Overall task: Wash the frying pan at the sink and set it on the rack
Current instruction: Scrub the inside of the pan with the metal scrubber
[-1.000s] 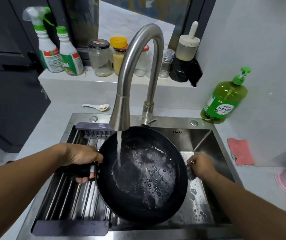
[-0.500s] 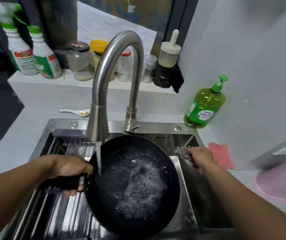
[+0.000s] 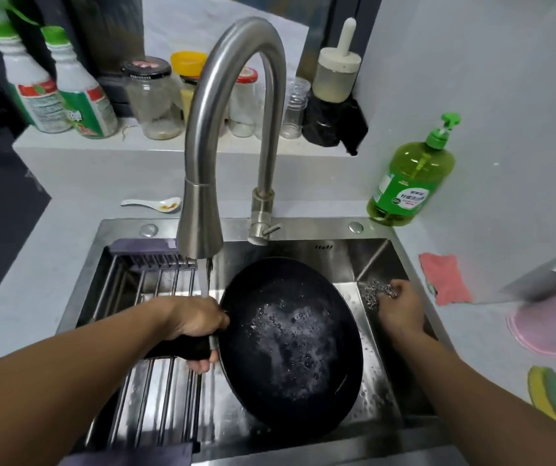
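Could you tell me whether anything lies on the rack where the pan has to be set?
Nothing visible does. The bars of the rack are bare beside the frying pan; only the left hand, gripping the pan's handle, and its forearm reach over them.

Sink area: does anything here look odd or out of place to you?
One thing: water from the faucet runs down beside the frying pan, onto the left hand gripping its handle, not into the pan. A used white spoon with orange residue lies on the counter behind the sink. Otherwise nothing looks spilled or damaged.
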Tool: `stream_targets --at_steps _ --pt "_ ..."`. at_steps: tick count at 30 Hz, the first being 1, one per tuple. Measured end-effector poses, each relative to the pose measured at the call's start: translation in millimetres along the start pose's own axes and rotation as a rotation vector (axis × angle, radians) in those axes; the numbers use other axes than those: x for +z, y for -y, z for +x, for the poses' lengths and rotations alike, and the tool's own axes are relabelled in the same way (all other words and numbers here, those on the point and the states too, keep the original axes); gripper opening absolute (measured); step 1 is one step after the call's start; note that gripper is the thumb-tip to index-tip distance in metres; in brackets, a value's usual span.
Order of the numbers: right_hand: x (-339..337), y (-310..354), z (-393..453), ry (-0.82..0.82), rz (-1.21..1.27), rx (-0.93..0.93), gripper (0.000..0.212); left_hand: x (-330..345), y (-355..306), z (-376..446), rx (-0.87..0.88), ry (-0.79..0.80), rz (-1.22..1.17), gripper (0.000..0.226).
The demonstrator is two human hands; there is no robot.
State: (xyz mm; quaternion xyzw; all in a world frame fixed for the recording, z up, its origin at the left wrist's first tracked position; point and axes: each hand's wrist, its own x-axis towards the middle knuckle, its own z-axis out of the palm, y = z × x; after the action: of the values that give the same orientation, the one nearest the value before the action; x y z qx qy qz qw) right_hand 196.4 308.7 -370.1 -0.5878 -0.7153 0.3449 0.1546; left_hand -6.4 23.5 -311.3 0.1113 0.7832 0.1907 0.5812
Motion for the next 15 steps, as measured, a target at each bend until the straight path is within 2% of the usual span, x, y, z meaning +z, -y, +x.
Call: stream_targets --at_steps 4,8,11,15 --pt "12 6 -10 0.16 0.047 -0.051 0.027 17 2 17 -0.021 -0.008 -0.054 0.037" --pt "42 -10 -21 0.3 0.073 -0.024 0.035 34 3 28 -0.025 0.019 -0.048 0.043" --pt "56 -17 -40 0.364 0.11 0.034 0.04 41 -2 30 -0.015 0.019 -0.021 0.045" --pt "65 -22 -54 0.367 0.159 0.088 0.042 46 -2 38 0.006 0.006 -0.018 0.037"
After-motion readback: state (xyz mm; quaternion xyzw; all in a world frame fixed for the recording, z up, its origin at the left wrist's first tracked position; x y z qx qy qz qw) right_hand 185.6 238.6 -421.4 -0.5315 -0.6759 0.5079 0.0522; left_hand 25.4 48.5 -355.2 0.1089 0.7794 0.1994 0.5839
